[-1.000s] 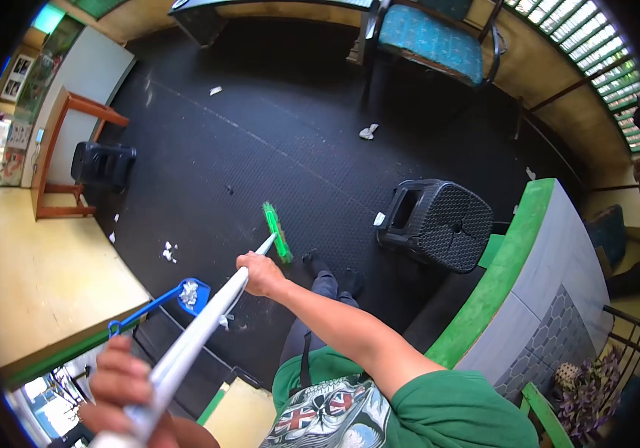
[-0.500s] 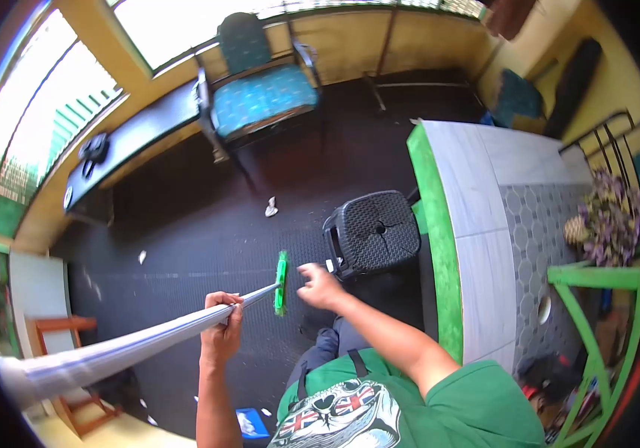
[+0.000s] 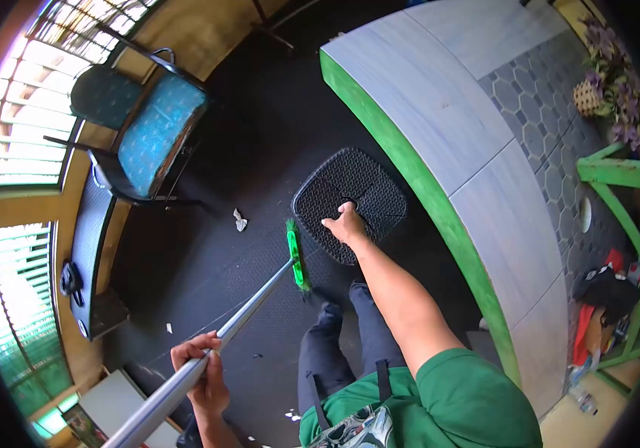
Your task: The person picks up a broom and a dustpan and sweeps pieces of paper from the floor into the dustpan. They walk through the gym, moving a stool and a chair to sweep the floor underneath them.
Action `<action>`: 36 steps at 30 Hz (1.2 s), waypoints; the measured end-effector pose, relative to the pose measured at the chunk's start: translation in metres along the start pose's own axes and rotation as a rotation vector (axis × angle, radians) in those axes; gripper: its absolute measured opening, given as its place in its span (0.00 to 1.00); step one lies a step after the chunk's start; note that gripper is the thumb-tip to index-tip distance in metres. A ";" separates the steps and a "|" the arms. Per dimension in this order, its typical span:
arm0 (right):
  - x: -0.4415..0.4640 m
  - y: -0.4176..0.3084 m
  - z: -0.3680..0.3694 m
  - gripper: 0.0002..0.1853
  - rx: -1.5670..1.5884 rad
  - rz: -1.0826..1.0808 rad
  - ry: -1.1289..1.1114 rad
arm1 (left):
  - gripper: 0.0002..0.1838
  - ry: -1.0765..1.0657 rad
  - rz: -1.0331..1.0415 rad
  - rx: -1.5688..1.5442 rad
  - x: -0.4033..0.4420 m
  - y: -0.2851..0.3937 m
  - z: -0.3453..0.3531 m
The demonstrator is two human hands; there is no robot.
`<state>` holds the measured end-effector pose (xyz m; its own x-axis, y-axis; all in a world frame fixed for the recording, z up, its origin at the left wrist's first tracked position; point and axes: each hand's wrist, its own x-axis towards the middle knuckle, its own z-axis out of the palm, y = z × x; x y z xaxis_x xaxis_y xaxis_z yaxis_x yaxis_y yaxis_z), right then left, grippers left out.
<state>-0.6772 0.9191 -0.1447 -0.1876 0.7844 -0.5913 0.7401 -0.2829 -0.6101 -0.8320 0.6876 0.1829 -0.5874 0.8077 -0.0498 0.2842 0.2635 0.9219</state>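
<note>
My left hand (image 3: 204, 373) is wrapped round the long grey-white handle (image 3: 247, 308) of a broom. The green broom head (image 3: 296, 256) rests on the dark floor in front of my feet. On top of the black plastic stool (image 3: 383, 196) is my right hand (image 3: 347, 224), its fingers reaching into the hole at the centre of the seat. The stool stands just right of the broom head, near the green edge of the tiled counter.
The tiled counter (image 3: 439, 112) curves along the right. A blue cushioned chair (image 3: 157, 134) stands at the upper left beside a dark bench (image 3: 90, 246). Crumpled paper (image 3: 240, 219) and small scraps lie on the floor (image 3: 208, 272). A green wooden frame (image 3: 622, 174) is at far right.
The view has swung to the right. My right hand left the broom handle and has reached the stool's seat. My left hand holds the handle further down than at first.
</note>
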 end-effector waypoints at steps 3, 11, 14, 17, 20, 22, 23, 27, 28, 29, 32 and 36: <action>0.015 0.006 0.008 0.32 0.026 -0.006 -0.005 | 0.08 -0.061 -0.005 0.054 0.015 -0.008 0.002; 0.058 0.017 -0.002 0.18 0.109 0.194 -0.455 | 0.09 -0.269 -0.066 -0.008 0.047 -0.040 0.000; 0.061 0.019 -0.003 0.17 0.138 0.200 -0.461 | 0.09 -0.312 -0.089 -0.021 0.052 -0.051 -0.005; 0.055 0.018 0.001 0.18 0.068 0.179 -0.412 | 0.09 -0.352 -0.087 -0.036 0.056 -0.053 -0.014; 0.044 0.029 0.008 0.21 -0.136 0.041 -0.296 | 0.09 -0.386 -0.064 -0.068 0.061 -0.054 -0.026; 0.029 0.030 0.005 0.26 -0.273 -0.017 -0.185 | 0.09 -0.403 -0.051 -0.106 0.062 -0.055 -0.033; 0.017 0.030 0.001 0.25 -0.299 -0.016 -0.173 | 0.09 -0.419 -0.033 -0.115 0.062 -0.054 -0.034; -0.024 0.044 -0.011 0.23 -0.227 -0.041 -0.128 | 0.08 -0.487 0.021 -0.080 0.064 -0.044 -0.034; -0.035 0.050 -0.011 0.22 -0.215 -0.091 -0.102 | 0.08 -0.513 0.034 -0.077 0.065 -0.039 -0.032; -0.045 0.057 -0.013 0.22 -0.206 -0.141 -0.073 | 0.08 -0.545 0.046 -0.086 0.066 -0.037 -0.031; -0.094 0.047 -0.041 0.25 -0.170 -0.039 -0.129 | 0.07 -0.622 0.050 -0.058 0.071 -0.033 -0.025; -0.156 0.062 -0.058 0.27 -0.129 0.032 -0.101 | 0.09 -0.771 0.079 -0.095 0.073 -0.020 -0.020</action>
<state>-0.5649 0.8113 -0.0594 -0.2222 0.7148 -0.6631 0.8224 -0.2279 -0.5213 -0.8961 0.7306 0.1685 0.1342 0.9699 -0.2031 0.2166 0.1713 0.9611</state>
